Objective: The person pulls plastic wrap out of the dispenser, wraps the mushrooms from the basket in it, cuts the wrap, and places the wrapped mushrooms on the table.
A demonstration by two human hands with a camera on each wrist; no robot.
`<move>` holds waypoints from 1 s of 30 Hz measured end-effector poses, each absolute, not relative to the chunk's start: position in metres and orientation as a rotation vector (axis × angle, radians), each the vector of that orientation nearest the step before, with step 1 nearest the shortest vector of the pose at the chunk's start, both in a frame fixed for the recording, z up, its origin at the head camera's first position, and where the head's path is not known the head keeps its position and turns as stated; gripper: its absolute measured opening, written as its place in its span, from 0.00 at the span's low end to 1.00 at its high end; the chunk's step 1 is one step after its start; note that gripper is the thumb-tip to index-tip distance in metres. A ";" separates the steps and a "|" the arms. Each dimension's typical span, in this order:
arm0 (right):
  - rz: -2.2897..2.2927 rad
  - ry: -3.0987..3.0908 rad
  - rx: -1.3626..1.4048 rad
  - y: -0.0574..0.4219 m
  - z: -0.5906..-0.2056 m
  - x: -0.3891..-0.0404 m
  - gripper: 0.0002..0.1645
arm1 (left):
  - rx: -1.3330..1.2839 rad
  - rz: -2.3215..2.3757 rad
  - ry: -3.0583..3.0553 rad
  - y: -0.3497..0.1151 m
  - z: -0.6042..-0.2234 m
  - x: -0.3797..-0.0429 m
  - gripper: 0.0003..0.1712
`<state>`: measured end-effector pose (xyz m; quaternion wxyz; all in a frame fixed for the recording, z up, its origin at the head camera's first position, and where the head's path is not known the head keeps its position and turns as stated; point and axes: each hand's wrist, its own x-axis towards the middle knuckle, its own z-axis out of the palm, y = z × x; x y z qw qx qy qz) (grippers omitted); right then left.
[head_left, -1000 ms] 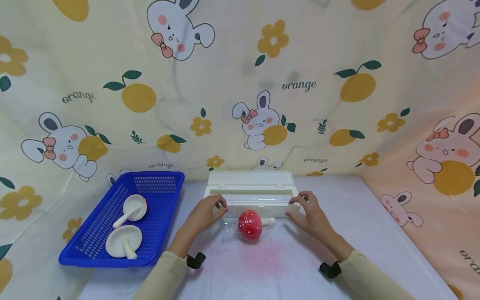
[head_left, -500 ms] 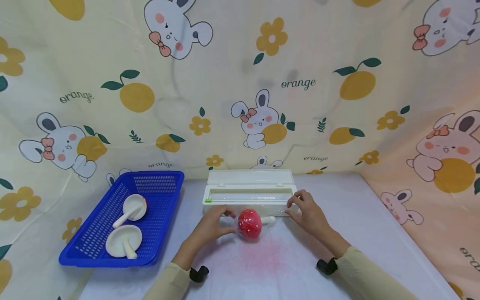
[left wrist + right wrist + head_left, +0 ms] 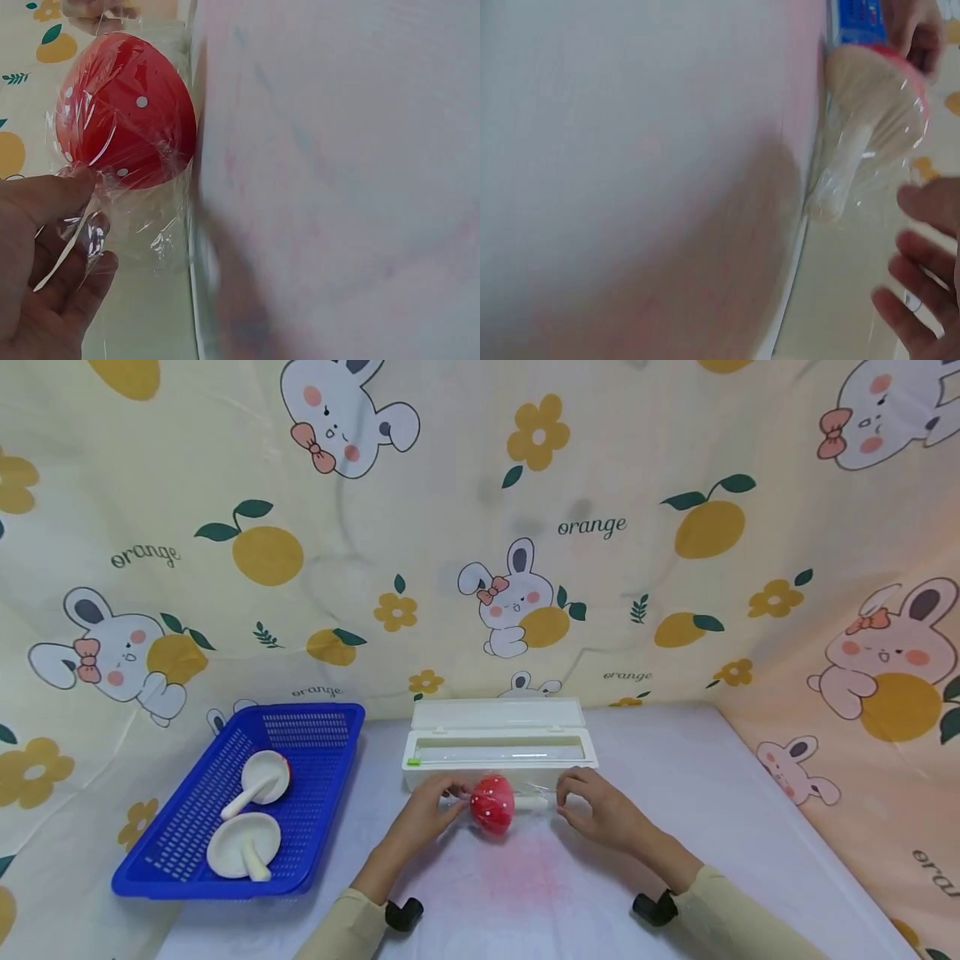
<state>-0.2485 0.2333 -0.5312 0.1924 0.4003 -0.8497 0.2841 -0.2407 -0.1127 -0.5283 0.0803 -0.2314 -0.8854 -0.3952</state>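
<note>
A toy mushroom with a red, white-dotted cap [image 3: 492, 805] and pale stem [image 3: 844, 169] lies wrapped in clear cling film on the white table. At the cap's left side, my left hand [image 3: 423, 814] pinches a gathered end of the cling film [image 3: 91, 236] between thumb and fingers. My right hand [image 3: 600, 810] is by the stem end, its thumb and fingers [image 3: 922, 259] apart in the right wrist view. Just behind the mushroom stands a white cling film dispenser box [image 3: 498, 752], lid up, with a film roll inside.
On the left, a blue plastic basket [image 3: 330, 827] holds two more toy mushrooms [image 3: 243, 846], white undersides up. A patterned cloth [image 3: 420, 568] hangs behind the table. Pink stains [image 3: 525, 877] mark the tabletop in front of the mushroom.
My left hand has come from the box's front left corner to the cap's side and gathered the film there. My right hand has moved from the box's right corner toward the stem.
</note>
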 end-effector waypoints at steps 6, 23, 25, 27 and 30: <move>0.964 -2.371 1.372 0.222 -0.534 -0.242 0.19 | -0.686 -1.173 -2.580 -0.112 -0.529 -0.243 0.13; 0.729 -2.756 1.011 0.201 -0.535 -0.249 0.40 | -0.585 -1.377 -2.593 -0.112 -0.537 -0.243 0.09; 0.714 -2.772 1.023 0.197 -0.535 -0.251 0.39 | -0.570 -1.405 -2.589 -0.111 -0.538 -0.243 0.08; 0.690 -2.783 1.023 0.194 -0.537 -0.254 0.36 | -0.555 -1.420 -2.581 -0.110 -0.539 -0.243 0.08; 0.663 -2.800 1.012 0.190 -0.539 -0.258 0.29 | -0.533 -1.446 -2.567 -0.108 -0.541 -0.243 0.08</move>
